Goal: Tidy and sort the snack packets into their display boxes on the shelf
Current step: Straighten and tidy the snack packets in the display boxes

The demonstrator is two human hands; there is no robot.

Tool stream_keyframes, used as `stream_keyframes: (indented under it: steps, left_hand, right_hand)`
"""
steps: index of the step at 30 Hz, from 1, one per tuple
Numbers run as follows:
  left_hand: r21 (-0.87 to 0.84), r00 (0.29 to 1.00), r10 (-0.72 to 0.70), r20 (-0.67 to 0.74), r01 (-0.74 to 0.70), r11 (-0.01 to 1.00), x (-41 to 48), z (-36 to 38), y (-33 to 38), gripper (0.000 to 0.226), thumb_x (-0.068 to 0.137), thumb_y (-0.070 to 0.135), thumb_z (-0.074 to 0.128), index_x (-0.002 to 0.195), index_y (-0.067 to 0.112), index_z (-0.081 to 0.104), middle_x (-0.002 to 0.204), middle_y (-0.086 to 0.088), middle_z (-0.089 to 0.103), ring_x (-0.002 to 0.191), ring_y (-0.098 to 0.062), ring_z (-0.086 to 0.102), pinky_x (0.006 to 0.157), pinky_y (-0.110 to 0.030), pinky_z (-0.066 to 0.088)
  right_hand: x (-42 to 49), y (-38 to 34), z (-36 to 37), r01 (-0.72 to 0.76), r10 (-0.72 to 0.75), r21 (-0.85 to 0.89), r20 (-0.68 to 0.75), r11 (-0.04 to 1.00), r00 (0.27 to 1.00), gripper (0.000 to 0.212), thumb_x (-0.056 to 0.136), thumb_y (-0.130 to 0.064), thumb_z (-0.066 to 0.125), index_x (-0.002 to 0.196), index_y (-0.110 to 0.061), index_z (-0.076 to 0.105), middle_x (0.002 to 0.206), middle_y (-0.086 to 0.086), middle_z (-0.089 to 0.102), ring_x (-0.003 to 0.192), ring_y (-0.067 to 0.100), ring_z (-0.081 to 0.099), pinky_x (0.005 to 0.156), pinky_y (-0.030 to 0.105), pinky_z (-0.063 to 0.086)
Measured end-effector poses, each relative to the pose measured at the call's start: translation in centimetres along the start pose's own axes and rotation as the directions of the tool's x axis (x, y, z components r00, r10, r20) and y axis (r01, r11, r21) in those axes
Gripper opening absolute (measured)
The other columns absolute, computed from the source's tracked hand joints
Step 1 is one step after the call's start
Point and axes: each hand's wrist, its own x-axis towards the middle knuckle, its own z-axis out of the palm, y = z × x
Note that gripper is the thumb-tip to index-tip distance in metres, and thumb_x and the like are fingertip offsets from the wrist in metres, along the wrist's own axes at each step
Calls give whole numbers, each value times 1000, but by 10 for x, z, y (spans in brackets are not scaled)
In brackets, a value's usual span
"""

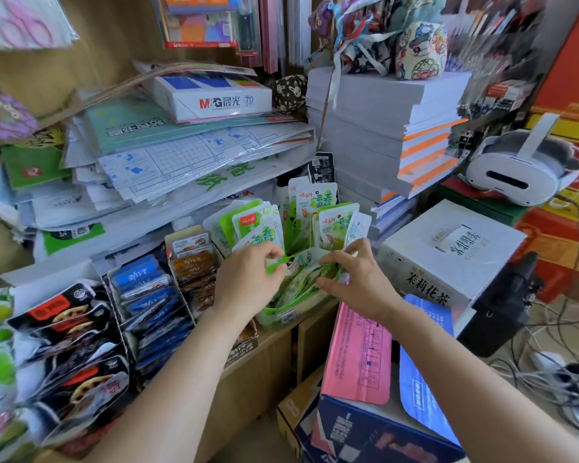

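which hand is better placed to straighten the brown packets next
Left. The left hand is right beside the brown packets. The right hand is on the far side of the green packets both hands hold, so it would likely have to cross over.

Head view, single, wide-angle: from above, facing forward and down, close over the shelf (261, 372) of snack packets (258, 228).

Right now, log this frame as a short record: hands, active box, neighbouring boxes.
left hand: pinches green-and-white foil snack packets
right hand: fingers curl round the same packets
active box: green-rimmed display box, packets jumbled, some upright behind
left neighbours: brown foil packets, blue foil packets, black foil packets, each in own box
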Motion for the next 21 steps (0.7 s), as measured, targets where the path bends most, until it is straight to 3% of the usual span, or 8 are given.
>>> stream_keyframes:
  steps: [2, 4, 7, 10, 11, 14, 17, 21]
  left_hand:
    - [101, 1000, 4, 17, -6, 995, 9, 7, 0, 34, 93, 37, 68, 126, 27, 67, 116, 9, 71, 111, -16, 63, 82, -36, 58]
    - [238, 999, -3, 51, -9, 971, 14, 16, 3, 39, 93, 41, 68, 130, 29, 65, 114, 6, 71, 114, -20, 58, 76, -37, 57]
    - [396, 999, -17, 39, 0, 918, 18, 23, 5, 26, 90, 46, 70, 112, 31, 72, 99, 4, 70, 106, -22, 58, 66, -34, 49]
    - [462, 999, -28, 18, 16, 887, 17, 22, 8, 8, 90, 34, 73, 93, 27, 73, 89, 3, 70, 98, -24, 63, 65, -34, 49]
    - [461, 1000, -31, 1, 27, 887, 17, 21, 7, 3, 91, 27, 73, 88, 27, 74, 87, 4, 70, 94, -24, 65, 63, -33, 48]
    - [387, 997, -65, -39, 75, 919, 15, 19, 0, 16, 93, 19, 69, 77, 23, 72, 83, 6, 68, 83, -24, 67, 61, -32, 48]
    - [222, 985, -108, -136, 136, 965, 7, 9, -7, 13, 93, 27, 70, 81, 24, 72, 88, 8, 71, 80, -22, 68, 62, -32, 51]
    - [25, 950, -194, -245, 206, 978, -3, -1, -15, 11, 93, 28, 70, 87, 19, 67, 77, 11, 66, 71, -16, 64, 58, -29, 41]
  right_hand:
    - [-1, 0, 2, 3, -3, -16, -21, 1000, 1000, 40, 87, -45, 71, 124, -29, 63, 117, 1, 32, 110, 18, 44, 97, 32, 43]
    - [-2, 0, 3, 10, -11, -26, -27, 1000, 1000, 42, 88, -44, 71, 126, -28, 62, 118, 1, 32, 110, 17, 43, 96, 30, 42]
    - [-4, 1, 2, 17, -17, -31, -19, 999, 1000, 44, 88, -43, 71, 129, -30, 61, 118, 0, 32, 110, 16, 42, 94, 28, 41]
    - [-5, 3, 1, 21, -21, -25, -15, 999, 1000, 45, 88, -43, 71, 129, -31, 60, 118, -1, 32, 105, 16, 47, 94, 31, 44]
    - [-5, 3, 1, 20, -20, -25, -14, 999, 1000, 45, 88, -44, 71, 129, -31, 60, 118, -1, 32, 104, 16, 48, 93, 32, 46]
    - [-4, 4, 1, 5, -6, -23, -21, 1000, 1000, 44, 87, -44, 72, 128, -32, 60, 118, -2, 33, 99, 17, 52, 91, 35, 49]
    - [-3, 3, 2, -17, 17, -1, -52, 1000, 999, 41, 88, -42, 71, 127, -32, 60, 116, -2, 36, 101, 18, 54, 90, 39, 52]
    - [1, 0, 5, -48, 50, 18, -81, 999, 996, 45, 89, -39, 70, 132, -29, 58, 116, 0, 38, 100, 19, 54, 91, 38, 51]
